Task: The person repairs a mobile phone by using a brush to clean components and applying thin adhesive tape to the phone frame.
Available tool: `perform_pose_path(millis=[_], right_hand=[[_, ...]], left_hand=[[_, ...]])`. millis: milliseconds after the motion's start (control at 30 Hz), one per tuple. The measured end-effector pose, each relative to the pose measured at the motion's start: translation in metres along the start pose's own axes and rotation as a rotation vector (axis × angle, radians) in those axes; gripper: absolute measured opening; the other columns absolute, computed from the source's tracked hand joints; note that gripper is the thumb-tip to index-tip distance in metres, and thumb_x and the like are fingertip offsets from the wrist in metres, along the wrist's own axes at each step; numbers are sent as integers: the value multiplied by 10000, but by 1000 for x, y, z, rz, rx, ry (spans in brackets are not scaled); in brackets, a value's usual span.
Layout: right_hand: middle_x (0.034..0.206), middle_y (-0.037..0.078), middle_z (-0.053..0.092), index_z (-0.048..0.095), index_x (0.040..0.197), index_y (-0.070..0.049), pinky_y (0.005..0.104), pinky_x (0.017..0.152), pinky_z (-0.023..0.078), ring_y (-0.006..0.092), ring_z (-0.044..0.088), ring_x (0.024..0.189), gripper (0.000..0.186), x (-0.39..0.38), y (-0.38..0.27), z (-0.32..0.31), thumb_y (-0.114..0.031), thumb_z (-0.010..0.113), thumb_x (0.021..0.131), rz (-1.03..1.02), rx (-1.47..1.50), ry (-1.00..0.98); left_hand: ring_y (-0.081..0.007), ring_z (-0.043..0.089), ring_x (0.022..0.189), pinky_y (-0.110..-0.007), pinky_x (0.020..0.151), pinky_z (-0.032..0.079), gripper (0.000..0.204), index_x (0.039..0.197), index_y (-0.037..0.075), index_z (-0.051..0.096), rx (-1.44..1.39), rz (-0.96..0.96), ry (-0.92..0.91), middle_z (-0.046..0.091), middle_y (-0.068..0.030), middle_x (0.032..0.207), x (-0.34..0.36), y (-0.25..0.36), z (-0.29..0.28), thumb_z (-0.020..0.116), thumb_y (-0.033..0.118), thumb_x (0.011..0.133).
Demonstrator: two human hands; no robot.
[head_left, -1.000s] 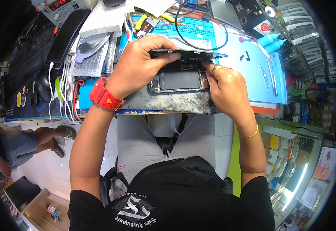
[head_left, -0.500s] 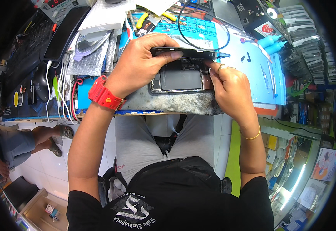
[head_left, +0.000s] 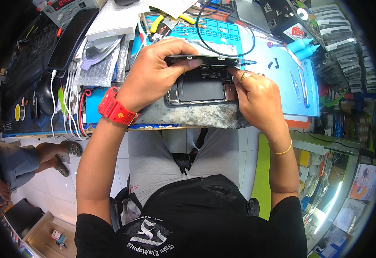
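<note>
An opened smartphone body lies on the grey, stained mat at the bench's front edge, its dark battery and inner parts showing. Above its far side, the phone's screen is tilted up, seen nearly edge-on. My left hand grips the screen's left part between thumb and fingers. At the phone's right end is my right hand, fingers drawn together, index finger reaching in beneath the screen by the far right corner. What its fingertips pinch, if anything, is hidden.
Behind the phone lie a blue repair mat and yellow-handled pliers, with a black cable looping over. Small black parts, a screwdriver and blue bottles are at right. White cables hang left. Another person's legs show lower left.
My right hand has shifted slightly at the phone's right end, its fingers bending a little. My left hand still holds the screen tilted up. The whole view has drifted slightly.
</note>
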State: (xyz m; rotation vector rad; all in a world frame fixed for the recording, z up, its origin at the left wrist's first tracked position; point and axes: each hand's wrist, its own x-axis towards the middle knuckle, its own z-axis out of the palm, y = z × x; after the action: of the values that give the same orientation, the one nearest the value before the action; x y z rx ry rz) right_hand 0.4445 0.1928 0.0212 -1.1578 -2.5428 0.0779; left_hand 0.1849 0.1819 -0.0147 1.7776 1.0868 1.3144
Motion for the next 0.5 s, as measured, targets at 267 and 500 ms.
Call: perform_pose_path(millis=[267, 500], right_hand=[[783, 156, 684, 734, 1059, 0, 443, 674, 518, 358, 668, 722, 186, -1, 0, 2, -24, 677, 884, -6, -29, -5], [861, 163, 736, 757, 1077, -45, 447, 705, 560, 364, 700, 746, 237, -1, 0, 2, -58, 627, 880, 23, -60, -54]], left_hand=[[-146, 662, 938, -281, 860, 511, 96, 1018, -28, 729, 12, -29, -33, 715, -63, 993, -2, 3, -1, 739, -5, 926], [-147, 661, 935, -281, 855, 512, 101, 1020, -24, 733, 15, -17, -32, 712, -63, 988, -1, 3, 0, 741, -4, 922]])
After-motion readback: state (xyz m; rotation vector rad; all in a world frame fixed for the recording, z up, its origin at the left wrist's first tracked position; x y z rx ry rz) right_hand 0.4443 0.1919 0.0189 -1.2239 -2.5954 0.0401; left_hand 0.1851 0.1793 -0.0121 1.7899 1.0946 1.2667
